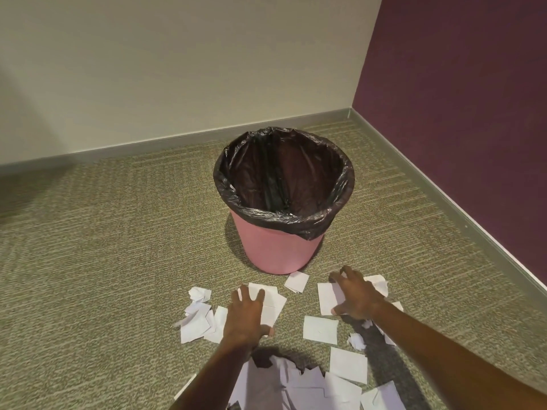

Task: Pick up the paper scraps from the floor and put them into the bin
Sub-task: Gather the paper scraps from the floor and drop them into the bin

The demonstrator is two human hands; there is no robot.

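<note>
A pink bin [276, 250] with a black liner stands upright on the carpet, and I see no paper inside. Several white paper scraps [320, 329] lie scattered on the floor in front of it. My left hand [247, 315] rests palm down with spread fingers on a flat scrap [273, 306]. My right hand [356, 294] lies with fingers spread over another sheet [327, 297] near the bin's right. Neither hand has lifted anything. A larger pile of scraps [296, 386] sits between my forearms at the bottom edge.
The bin stands near a room corner, with a cream wall [177, 69] behind and a purple wall [461, 99] to the right. Grey skirting [444, 196] runs along both. Green-beige carpet [103, 247] stretches to the left.
</note>
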